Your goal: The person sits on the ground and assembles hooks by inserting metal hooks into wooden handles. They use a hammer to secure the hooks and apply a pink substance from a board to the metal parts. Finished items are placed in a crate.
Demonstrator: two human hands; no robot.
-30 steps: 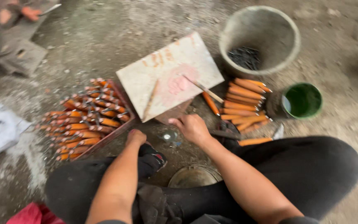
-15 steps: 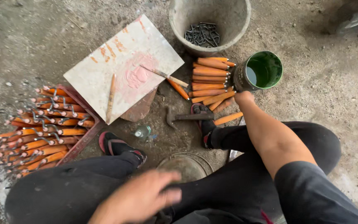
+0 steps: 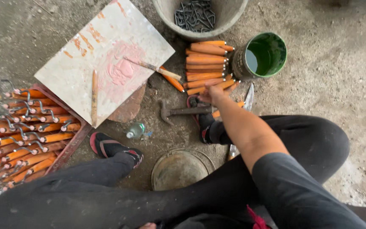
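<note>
Right hand [image 3: 212, 93] grasps one plain orange wooden handle [image 3: 217, 85] from the pile. Left hand (barely visible at the bottom edge) state unclear. Hooked handles fill the red tray [image 3: 70, 146]; about nine remain unhooked.

Your right hand [image 3: 212, 94] reaches the stacked orange handles [image 3: 206, 65], fingers touching the lowest ones | hammer [image 3: 183, 111] lies just beside it | green can [image 3: 261, 55] right of the stack | left hand out of view
</note>
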